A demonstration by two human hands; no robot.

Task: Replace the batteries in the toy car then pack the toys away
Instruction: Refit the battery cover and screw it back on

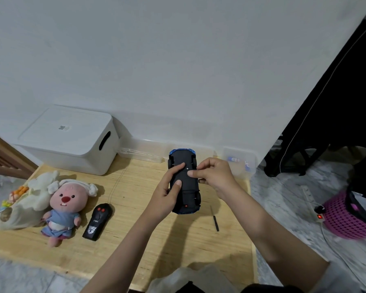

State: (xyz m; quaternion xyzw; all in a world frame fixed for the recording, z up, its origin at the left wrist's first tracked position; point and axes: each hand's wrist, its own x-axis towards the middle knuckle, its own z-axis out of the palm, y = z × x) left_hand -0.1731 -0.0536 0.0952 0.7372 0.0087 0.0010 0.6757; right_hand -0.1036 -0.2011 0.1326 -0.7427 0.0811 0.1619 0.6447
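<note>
Here, at the centre of the frame, a toy car (185, 182) is held upside down above a low wooden desk (135, 218), its black underside facing up and blue bodywork showing at both ends. The left hand (166, 195) wraps the car's left flank, thumb and forefinger lying on the underside, so its grip is closed around the car. The right hand (212, 176) comes in from the right with its fingers curled, fingertips pressed onto the middle of the underside beside a small pale dot; that grip is also on the car.

On the desk just right of the car lies a thin dark screwdriver (215, 218). Left of centre a black remote control (97, 222) with two red buttons lies flat. Beside it, a pink plush doll (65, 208) in a blue outfit lies on its back, touching a cream plush toy (41, 187) and a pale mesh bag (13, 216) at the left edge.

In the upper left of the desk a white storage box (72, 140) with its lid on stands against the wall. Along the wall sits a clear shallow tray (142, 153); further right, a clear small container (240, 160) holds a few small blue-and-white items, too small to identify. At the right of the frame a purple basket (344, 216) stands on the floor with dark contents.
</note>
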